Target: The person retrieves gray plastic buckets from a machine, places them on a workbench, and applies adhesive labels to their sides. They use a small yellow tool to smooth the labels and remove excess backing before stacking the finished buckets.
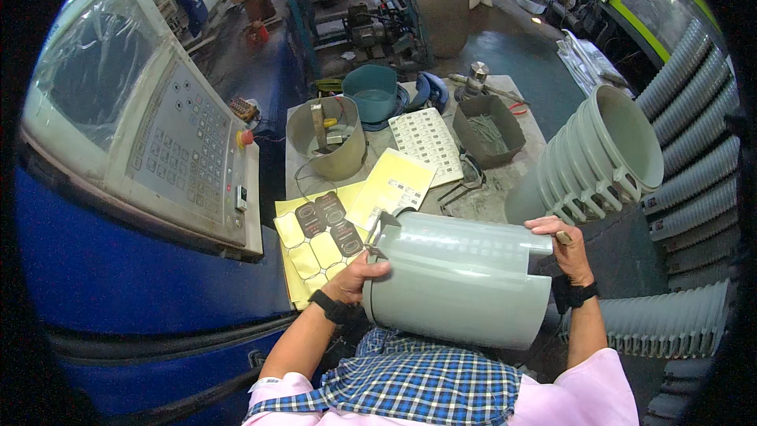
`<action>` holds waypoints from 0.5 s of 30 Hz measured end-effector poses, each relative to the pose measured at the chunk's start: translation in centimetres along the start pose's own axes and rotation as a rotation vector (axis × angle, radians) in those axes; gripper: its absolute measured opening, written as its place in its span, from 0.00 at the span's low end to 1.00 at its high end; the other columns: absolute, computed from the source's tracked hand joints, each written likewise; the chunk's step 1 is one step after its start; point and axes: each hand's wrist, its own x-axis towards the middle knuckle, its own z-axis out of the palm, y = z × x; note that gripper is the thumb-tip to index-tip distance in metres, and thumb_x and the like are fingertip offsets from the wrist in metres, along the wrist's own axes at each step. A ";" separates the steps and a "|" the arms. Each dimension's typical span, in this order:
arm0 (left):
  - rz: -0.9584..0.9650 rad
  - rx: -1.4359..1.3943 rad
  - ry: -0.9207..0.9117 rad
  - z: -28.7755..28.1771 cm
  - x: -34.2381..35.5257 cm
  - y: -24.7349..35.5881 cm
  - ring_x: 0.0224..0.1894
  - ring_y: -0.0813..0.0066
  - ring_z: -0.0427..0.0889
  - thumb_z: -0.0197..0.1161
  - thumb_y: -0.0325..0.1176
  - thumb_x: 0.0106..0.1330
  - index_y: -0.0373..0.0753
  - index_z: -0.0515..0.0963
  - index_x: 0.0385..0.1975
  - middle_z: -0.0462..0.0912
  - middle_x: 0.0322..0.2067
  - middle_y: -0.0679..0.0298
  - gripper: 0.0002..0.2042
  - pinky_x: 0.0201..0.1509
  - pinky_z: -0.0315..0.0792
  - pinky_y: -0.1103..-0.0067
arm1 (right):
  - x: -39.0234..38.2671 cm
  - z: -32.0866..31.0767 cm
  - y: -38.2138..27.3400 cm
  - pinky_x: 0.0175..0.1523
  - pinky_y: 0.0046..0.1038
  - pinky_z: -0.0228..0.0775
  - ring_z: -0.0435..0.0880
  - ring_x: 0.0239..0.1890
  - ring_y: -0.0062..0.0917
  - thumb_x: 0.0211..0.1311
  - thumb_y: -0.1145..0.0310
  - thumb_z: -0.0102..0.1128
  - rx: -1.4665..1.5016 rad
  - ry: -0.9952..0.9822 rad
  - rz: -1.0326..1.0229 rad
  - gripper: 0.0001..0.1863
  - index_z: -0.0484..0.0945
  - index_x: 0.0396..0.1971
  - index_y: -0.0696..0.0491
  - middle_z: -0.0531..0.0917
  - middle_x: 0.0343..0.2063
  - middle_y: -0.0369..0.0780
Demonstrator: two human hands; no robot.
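Observation:
A grey-green plastic cylinder (453,292) lies sideways between my hands, with a notch cut in its right end and a bracket at its upper left. My left hand (355,276) is closed on its left end, thumb on the wall. My right hand (568,248) grips the upper right end at the notch; a small pale piece shows by its fingers, too small to name. Just beyond the cylinder on the worktable (497,189) lie yellow label sheets (303,264), a cream sticker sheet (426,142) and dark pliers or snips (465,181).
A control panel (181,150) on a blue machine is at left. Tubs (315,130), a teal bin (371,91) and a box (489,134) stand on the table. Nested grey containers (576,158) and stacks (674,95) line the right. A steel-framed machine (363,31) stands behind.

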 end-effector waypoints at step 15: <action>0.330 0.884 0.263 9.8 -1.8 -3.5 0.31 0.65 0.80 0.60 0.25 0.53 0.31 0.74 0.38 0.80 0.29 0.53 0.12 0.37 0.72 0.73 | -0.3 7.8 -7.9 0.43 0.27 0.70 0.79 0.36 0.30 0.61 0.62 0.58 0.326 -0.379 0.161 0.15 0.76 0.43 0.56 0.80 0.34 0.41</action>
